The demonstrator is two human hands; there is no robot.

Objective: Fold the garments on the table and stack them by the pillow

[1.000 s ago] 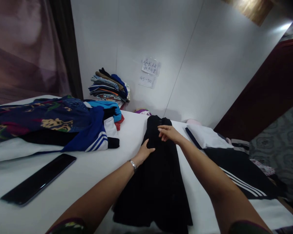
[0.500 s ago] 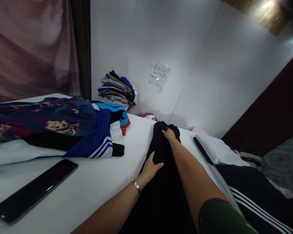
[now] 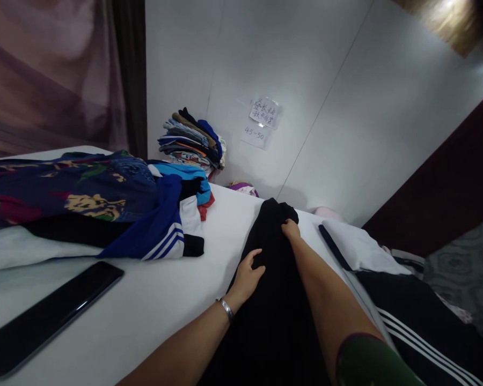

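The black garment is lying lengthwise on the table, its far end reaching close to the far edge. My left grip is resting on the garment's left side, thumb and fingers parted, clamping nothing. Farther out, my right grip is curling against the garment's right side near its far end; whether it is pinching cloth, I cannot tell. Change: compared with one second ago, this grip is now touching the cloth rather than hovering above it. Judged effect: I am steadying both sides simultaneously. Beyond, a folded stack is standing near the far edge.
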